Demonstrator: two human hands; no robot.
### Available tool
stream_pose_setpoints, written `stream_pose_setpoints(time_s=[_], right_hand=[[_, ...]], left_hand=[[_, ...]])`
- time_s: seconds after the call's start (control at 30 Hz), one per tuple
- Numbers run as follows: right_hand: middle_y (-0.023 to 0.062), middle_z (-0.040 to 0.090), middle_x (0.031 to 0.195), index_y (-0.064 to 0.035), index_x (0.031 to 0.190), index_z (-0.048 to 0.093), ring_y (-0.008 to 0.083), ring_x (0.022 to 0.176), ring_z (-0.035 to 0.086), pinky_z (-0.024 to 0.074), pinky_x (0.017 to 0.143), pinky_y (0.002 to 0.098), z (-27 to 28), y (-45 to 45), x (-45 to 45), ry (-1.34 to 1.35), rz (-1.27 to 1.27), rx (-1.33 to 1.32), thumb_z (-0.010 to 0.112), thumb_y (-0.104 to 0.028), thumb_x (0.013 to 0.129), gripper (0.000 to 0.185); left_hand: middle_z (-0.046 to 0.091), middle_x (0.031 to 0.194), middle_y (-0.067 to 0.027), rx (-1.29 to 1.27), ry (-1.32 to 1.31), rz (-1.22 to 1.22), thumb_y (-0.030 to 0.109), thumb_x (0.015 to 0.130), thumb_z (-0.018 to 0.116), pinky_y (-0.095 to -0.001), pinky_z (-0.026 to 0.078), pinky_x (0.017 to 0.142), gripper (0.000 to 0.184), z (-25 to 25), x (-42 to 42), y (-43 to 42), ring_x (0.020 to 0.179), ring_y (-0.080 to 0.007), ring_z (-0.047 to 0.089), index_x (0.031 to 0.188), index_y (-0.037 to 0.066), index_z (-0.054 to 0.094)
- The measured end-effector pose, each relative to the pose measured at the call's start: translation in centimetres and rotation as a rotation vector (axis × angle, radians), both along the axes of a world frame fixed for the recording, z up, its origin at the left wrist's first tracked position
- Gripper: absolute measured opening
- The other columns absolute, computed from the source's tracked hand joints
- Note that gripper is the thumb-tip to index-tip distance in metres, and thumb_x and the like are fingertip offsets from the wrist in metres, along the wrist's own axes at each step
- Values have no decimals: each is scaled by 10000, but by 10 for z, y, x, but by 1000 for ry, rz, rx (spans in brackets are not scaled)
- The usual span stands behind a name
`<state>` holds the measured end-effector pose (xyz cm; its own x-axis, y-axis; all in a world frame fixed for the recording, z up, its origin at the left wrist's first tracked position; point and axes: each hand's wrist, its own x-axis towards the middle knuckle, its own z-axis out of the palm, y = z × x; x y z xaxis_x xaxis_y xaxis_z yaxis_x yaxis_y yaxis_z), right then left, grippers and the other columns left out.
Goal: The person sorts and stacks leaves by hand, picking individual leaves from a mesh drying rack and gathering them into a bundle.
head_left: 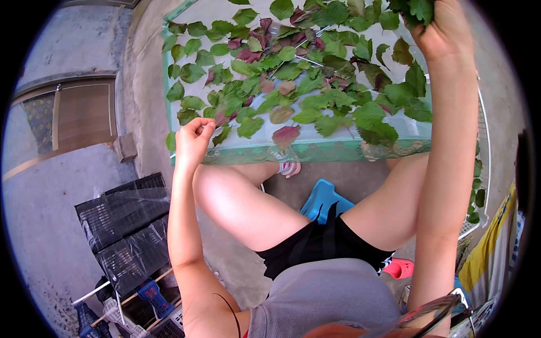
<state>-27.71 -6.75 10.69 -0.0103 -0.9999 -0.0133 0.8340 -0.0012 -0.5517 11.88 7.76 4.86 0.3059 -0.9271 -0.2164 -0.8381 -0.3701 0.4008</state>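
Green and purple toothed leaves (248, 127) lie spread over a pale mesh sheet with a green lace edge (315, 151). At the sheet's near left corner is my left hand (193, 139), its fingers pinched together beside a small purple leaf (223, 118). Whether anything is between those fingertips, I cannot make out. My right hand (448, 35) is raised at the upper right, closed around a bunch of green leaves (414, 11). Its fingers are partly cut off by the top of the view.
A blue plastic stool (324, 197) is between my legs, and a pink clog (399, 268) lies on the floor. Black plastic crates (127, 217) stand at the left by the wall. More leaves (475, 191) lie on a white rack at the right.
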Motion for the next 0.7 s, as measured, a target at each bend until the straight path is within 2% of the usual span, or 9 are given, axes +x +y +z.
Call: stream_pose_setpoints(time_s=[0.1, 0.17, 0.2, 0.23, 0.3, 0.37, 0.4, 0.57, 0.7], right_hand=[[183, 678, 881, 74, 999, 589, 263, 746, 691, 605, 716, 384, 4, 21, 26, 9, 31, 71, 577, -23, 852, 177], [206, 673, 921, 84, 1028, 584, 273, 790, 694, 604, 726, 393, 8, 38, 41, 22, 77, 190, 590, -9, 844, 207], [179, 669, 964, 75, 1057, 583, 248, 820, 689, 592, 758, 366, -2, 35, 37, 168, 107, 169, 625, -48, 845, 249], [153, 666, 1007, 65, 1086, 582, 223, 850, 684, 580, 791, 340, -6, 33, 38, 315, 135, 147, 660, -87, 846, 294], [133, 662, 1012, 45, 1117, 583, 196, 838, 675, 573, 761, 312, -7, 56, 51, 314, 234, -11, 688, -104, 824, 345], [98, 670, 986, 23, 1075, 617, 167, 845, 662, 558, 762, 304, -13, 67, 63, 331, 265, -10, 682, -23, 802, 284], [96, 668, 995, 19, 1080, 614, 165, 857, 657, 554, 770, 302, -15, 71, 69, 342, 284, 10, 684, -22, 800, 292], [96, 658, 1031, 10, 1129, 576, 163, 887, 640, 534, 817, 306, -25, 79, 90, 336, 401, 107, 699, 21, 775, 375], [79, 655, 1036, 3, 1126, 585, 141, 905, 626, 519, 826, 292, -31, 83, 100, 395, 424, 89, 690, 26, 786, 357]], left_hand=[[556, 675, 58, -127, 194, -3, 150, 881, 655, -192, 337, 532, 163, -5, -9, -5, 603, -21, 443, 949, 6, 692], [608, 717, 40, -233, 459, -49, 108, 880, 660, -184, 399, 572, 137, 2, -32, -11, 624, -31, 495, 972, 13, 694], [630, 788, 27, -254, 625, -95, 99, 885, 659, -176, 435, 637, 142, 5, -41, -13, 694, -35, 545, 994, 13, 685], [656, 893, -10, -220, 670, -118, 118, 879, 669, -193, 463, 729, 203, 6, -48, -16, 812, -55, 583, 1052, 12, 661], [637, 1076, -72, -236, 867, -200, 187, 869, 677, -266, 464, 877, 377, 15, -72, -22, 1002, -126, 585, 1190, 10, 587], [504, 1296, -167, -252, 1069, -305, 384, 808, 686, -369, 421, 979, 715, 14, -93, -29, 1182, -251, 514, 1349, -7, 432], [386, 1404, -177, -160, 1178, -315, 485, 752, 709, -427, 333, 1062, 934, 16, -100, -32, 1295, -297, 399, 1422, -18, 297], [405, 1401, -132, 0, 1607, -268, 541, 667, 779, -401, 294, 1089, 1073, 4, -111, -37, 1303, -253, 391, 1445, 25, 249], [430, 1380, -124, -12, 1688, -248, 412, 691, 778, -405, 330, 1070, 974, 9, -108, -43, 1276, -249, 424, 1431, 24, 275]])
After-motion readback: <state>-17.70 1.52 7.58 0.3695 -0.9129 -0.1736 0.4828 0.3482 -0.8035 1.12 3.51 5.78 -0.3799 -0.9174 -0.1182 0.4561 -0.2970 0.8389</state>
